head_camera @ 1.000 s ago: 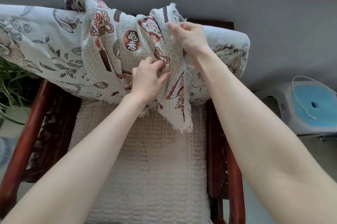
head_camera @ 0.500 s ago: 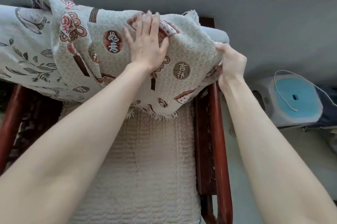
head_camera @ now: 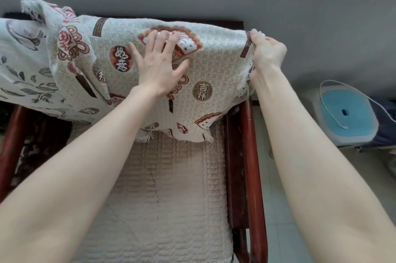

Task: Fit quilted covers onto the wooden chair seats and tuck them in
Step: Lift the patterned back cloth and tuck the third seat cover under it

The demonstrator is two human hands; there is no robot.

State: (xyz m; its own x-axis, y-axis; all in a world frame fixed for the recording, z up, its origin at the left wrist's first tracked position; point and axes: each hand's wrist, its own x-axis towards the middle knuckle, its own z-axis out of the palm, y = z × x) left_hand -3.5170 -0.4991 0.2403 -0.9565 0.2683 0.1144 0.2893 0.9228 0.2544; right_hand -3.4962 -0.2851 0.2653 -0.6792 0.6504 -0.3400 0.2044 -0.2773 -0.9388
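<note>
A cream patterned cover (head_camera: 214,63) with red and brown motifs lies draped over the back of a dark red wooden chair (head_camera: 246,155). My left hand (head_camera: 159,65) presses flat on the cover's front, fingers spread. At the chair back's right end, my right hand (head_camera: 266,52) pinches the cover's fringed edge. A beige quilted cover (head_camera: 171,198) lies on the seat below. The cover's left part is bunched over a grey floral cushion (head_camera: 21,70).
A grey wall (head_camera: 321,27) stands close behind the chair. On the tiled floor to the right sits a grey device with a blue top (head_camera: 347,115) and a white cord. The chair's left armrest (head_camera: 10,151) shows at the left edge.
The bunched patterned cover has been spread rightward across the chair back. My left hand went from gripping it to lying flat on it. My right hand carried the edge to the right end.
</note>
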